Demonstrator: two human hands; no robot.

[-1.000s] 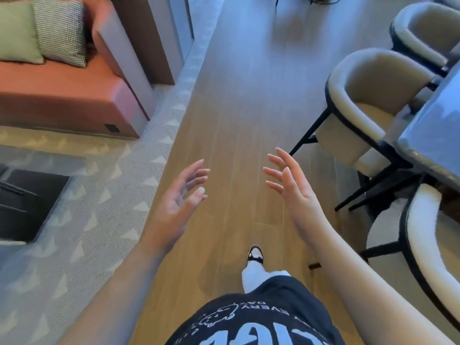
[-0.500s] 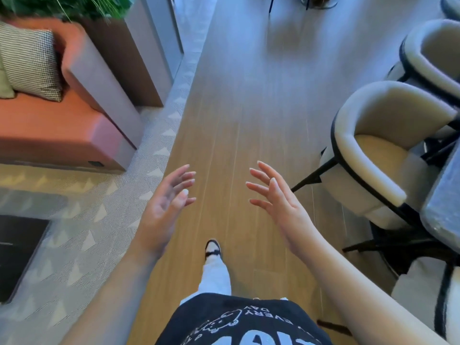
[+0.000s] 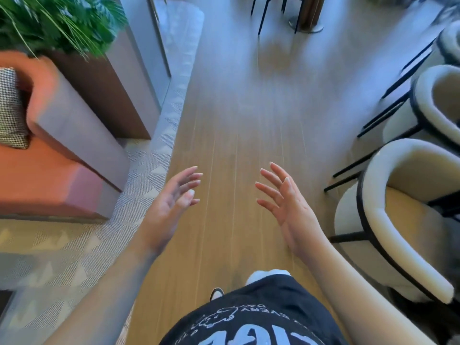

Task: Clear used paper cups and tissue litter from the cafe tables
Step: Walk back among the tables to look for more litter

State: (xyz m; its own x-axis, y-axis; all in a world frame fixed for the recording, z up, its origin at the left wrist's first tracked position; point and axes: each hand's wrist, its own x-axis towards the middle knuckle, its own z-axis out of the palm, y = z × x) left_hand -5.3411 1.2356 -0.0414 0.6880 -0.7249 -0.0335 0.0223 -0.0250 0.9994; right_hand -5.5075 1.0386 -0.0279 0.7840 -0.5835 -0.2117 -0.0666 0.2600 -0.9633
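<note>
My left hand [image 3: 171,205] and my right hand [image 3: 286,202] hover in front of me above a wooden floor [image 3: 249,120], palms facing each other, fingers spread and relaxed. Both hands hold nothing. No paper cup or tissue shows anywhere in the head view. No tabletop is in sight either.
Cream armchairs with black frames [image 3: 403,210] line the right side. An orange sofa [image 3: 44,170] with a checked cushion [image 3: 10,108] and a planter with green leaves [image 3: 62,23] stand on the left, on patterned carpet [image 3: 62,245]. Dark chair legs and a table base [image 3: 306,23] stand far ahead.
I have walked forward along the wooden floor: the sofa and chairs slid toward me, the grey tabletop on the right left view, the planter came into view. Both hands stay spread and hold nothing.
</note>
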